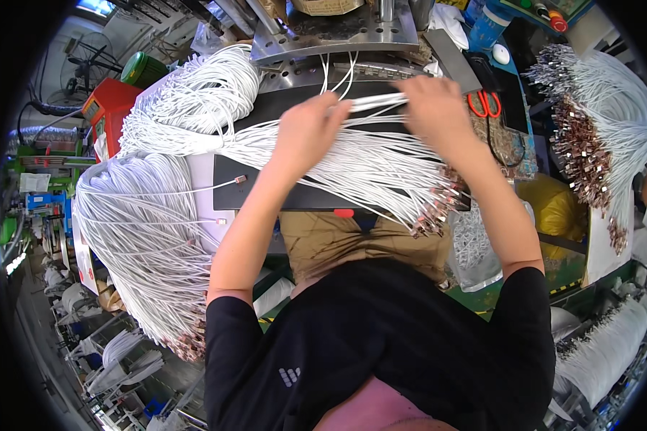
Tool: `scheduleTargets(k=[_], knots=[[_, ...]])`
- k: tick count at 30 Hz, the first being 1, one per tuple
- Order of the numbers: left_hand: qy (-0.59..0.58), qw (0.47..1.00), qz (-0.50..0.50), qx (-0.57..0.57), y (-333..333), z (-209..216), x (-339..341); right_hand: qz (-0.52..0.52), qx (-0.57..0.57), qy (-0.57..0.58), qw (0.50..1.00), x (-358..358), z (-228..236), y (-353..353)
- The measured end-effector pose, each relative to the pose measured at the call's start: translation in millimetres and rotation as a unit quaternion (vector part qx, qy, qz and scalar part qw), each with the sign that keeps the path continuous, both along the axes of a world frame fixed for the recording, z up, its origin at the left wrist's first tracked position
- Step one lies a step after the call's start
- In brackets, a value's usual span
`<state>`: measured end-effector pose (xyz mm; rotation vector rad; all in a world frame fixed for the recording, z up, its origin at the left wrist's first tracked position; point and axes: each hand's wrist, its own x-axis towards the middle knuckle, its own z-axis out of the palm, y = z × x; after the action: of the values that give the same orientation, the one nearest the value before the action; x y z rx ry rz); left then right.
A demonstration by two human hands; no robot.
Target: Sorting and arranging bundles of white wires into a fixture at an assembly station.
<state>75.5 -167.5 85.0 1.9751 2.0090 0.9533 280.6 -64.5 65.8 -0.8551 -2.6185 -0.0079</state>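
Observation:
A short strand of white cables (pixel 377 102) is stretched between my two hands above a black work surface. My left hand (pixel 310 133) is closed around its left end, thumb toward the right. At the other end my right hand (pixel 438 113), slightly blurred, curls its fingers over the strand; its fingertips are partly hidden. Beneath and in front of both hands lies a fanned bundle of white cables (pixel 366 169), its brownish metal connectors gathered at the right. Farther left the bundle narrows at a tie and runs into a coiled heap (pixel 212 90).
A metal machine fixture (pixel 338 42) stands just beyond my hands. Red-handled scissors (pixel 484 104) lie at the right. A thick cable hank (pixel 140 230) hangs at the left, another (pixel 611 108) at the far right. A clear plastic bag (pixel 476 248) sits below the right forearm.

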Motion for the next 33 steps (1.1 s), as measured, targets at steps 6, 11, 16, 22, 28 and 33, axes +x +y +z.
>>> scheduleTargets(k=[6, 11, 16, 22, 28, 33], knots=[[-0.026, 0.981, -0.035, -0.187, -0.3, 38.8, 0.1, -0.013, 0.071, -0.027, 0.997, 30.9, 8.0, 20.2], [-0.561, 0.713, -0.153, -0.391, -24.6, -20.3, 27.6, 0.246, -0.057, -0.029, 0.967, 12.6, 2.5, -12.1], [-0.528, 0.757, -0.123, -0.364, -10.6, -20.6, 39.1, 0.029, -0.421, 0.274, 0.864, 8.6, -20.5, 33.3], [-0.569, 0.767, -0.054, -0.291, 26.9, -22.3, 41.1, 0.155, -0.211, 0.255, 0.931, -5.7, -36.5, 43.0], [-0.653, 0.724, 0.048, -0.217, 70.2, -33.4, 3.9, 0.018, -0.249, -0.056, 0.967, 19.5, -14.2, 31.3], [-0.665, 0.708, 0.024, -0.237, 74.7, -58.0, 6.6, 0.017, 0.108, 0.039, 0.993, 1.2, -55.8, 76.5]])
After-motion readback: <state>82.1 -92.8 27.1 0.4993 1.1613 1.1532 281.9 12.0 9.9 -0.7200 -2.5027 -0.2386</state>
